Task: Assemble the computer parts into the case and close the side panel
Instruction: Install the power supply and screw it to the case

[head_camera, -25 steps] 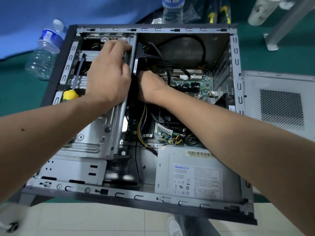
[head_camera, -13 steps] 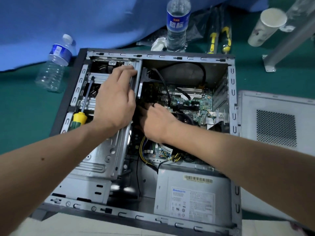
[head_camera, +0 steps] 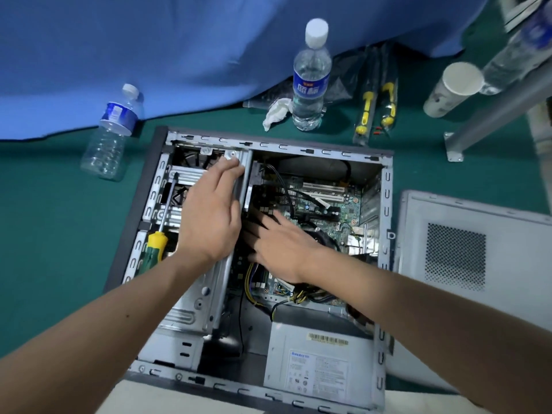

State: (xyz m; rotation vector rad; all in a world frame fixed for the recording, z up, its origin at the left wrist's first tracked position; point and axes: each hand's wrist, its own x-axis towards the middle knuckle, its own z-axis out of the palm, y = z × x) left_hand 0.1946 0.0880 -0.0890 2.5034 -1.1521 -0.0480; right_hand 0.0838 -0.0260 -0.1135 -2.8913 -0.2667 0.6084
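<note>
The open computer case (head_camera: 385,186) lies on its side on a green surface. Inside are the green motherboard (head_camera: 325,204), a grey power supply (head_camera: 316,363) at the near right, and a metal drive cage (head_camera: 197,297) on the left. My left hand (head_camera: 212,213) rests flat on the drive cage, fingers stretched toward its far rail. My right hand (head_camera: 280,246) lies over the black part beside the cage, fingers spread, holding nothing. A yellow-and-green screwdriver (head_camera: 156,243) lies in the case's left bay. The grey side panel (head_camera: 472,264) lies to the right of the case.
A standing water bottle (head_camera: 310,76) and a crumpled tissue (head_camera: 277,110) sit behind the case. Another bottle (head_camera: 112,132) leans at the left. Packaged screwdrivers (head_camera: 376,106), a paper cup (head_camera: 451,89) and a metal stand leg (head_camera: 490,115) are at the back right. Blue cloth (head_camera: 149,49) covers the rear.
The view has pulled back and up, showing more behind the case. My right hand has drawn out from deep beside the cage and spread flat; my left hand's fingers have straightened.
</note>
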